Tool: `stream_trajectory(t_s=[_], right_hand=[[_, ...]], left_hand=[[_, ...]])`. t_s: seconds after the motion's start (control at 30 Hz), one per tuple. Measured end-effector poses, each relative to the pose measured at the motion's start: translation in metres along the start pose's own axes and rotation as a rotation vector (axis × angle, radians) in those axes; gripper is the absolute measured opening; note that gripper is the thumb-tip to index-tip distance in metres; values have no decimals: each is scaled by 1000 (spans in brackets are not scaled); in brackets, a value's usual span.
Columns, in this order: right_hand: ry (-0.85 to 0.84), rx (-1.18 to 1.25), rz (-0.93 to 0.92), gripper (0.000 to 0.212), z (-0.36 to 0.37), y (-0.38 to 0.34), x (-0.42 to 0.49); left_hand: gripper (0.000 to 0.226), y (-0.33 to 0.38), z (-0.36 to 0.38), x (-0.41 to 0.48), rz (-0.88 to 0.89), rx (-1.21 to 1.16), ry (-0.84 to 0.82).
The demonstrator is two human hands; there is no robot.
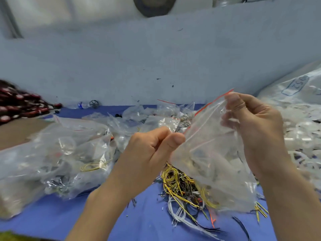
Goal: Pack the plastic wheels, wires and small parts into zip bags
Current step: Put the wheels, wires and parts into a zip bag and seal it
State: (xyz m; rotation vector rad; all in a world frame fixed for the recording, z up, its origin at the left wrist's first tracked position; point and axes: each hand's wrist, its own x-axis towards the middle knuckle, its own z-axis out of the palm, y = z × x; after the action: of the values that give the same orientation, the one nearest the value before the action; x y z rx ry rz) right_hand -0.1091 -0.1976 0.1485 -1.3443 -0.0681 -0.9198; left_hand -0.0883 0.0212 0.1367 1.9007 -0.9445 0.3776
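Observation:
I hold a clear zip bag (213,153) with a red zip strip up in front of me, tilted, its mouth at the upper right. My left hand (151,150) pinches the bag's lower left top corner between thumb and curled fingers. My right hand (250,122) grips the upper right corner, fingers partly behind the plastic. Small parts show dimly inside the bag. Under it lies a tangle of yellow, white and black wires (184,188) on the blue cloth (147,220).
Filled clear bags (57,153) are heaped at the left and middle. A large sack of clear plastic wheels (300,129) sits at the right. One dark wheel (94,103) stands by the pale wall. Red and dark parts (19,105) pile at far left.

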Motion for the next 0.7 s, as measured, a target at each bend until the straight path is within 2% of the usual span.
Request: stream_trajectory(t_s=[0.17,0.27,0.43,0.57,0.7], right_hand=[[-83,-5,37,23,34,1,-4],[-126,-22,77,25,55,5,-2],[-132,6,162,13,95,19,20],[-166,11,165,14,134,30,54],[-206,-56,83,14,218,46,105]], left_hand=[[41,7,-32,1,-71,25,-156],[32,1,-45,10,-72,72,-173],[33,-21,-66,42,-124,370,-104],[37,-50,-78,72,-190,472,23],[32,-84,-119,109,-267,477,179]])
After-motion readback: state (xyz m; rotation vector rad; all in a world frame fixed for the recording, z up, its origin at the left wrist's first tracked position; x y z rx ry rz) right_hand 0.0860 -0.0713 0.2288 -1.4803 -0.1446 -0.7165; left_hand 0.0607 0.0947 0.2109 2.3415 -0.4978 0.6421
